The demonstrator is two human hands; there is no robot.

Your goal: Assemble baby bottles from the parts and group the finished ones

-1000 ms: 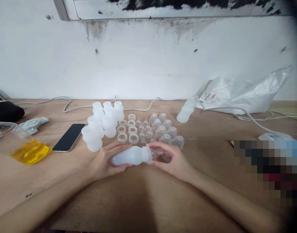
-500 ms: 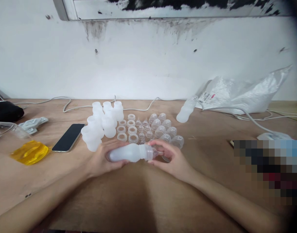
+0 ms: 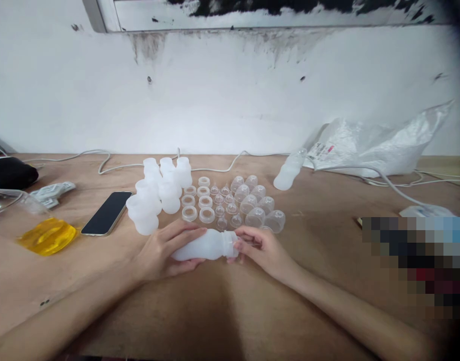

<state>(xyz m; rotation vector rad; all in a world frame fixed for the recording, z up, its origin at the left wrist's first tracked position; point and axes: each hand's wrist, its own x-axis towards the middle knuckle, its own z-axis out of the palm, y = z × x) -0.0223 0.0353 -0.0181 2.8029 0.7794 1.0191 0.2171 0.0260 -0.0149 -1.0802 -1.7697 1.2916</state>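
Observation:
A frosted white bottle (image 3: 205, 245) lies on its side in the air between my hands, its neck toward the right. My left hand (image 3: 165, 250) is wrapped round its base end. At the neck, the fingers of my right hand (image 3: 262, 248) close on the clear ring and cover most of the nipple. Beyond the hands are several white bottles (image 3: 147, 220), two columns of clear rings (image 3: 206, 215), several clear nipples (image 3: 232, 208) and several clear domed caps (image 3: 275, 221).
Left of the bottles lies a phone (image 3: 107, 214), with a clear container holding yellow material (image 3: 49, 236) further left. A capped bottle (image 3: 288, 173) stands tilted at the back right, near a plastic bag (image 3: 368, 148). A cable (image 3: 230, 169) runs along the wall.
The held bottle has come slightly lower and nearer. My right hand's fingers have turned and closed further round the ring, covering more of the nipple.

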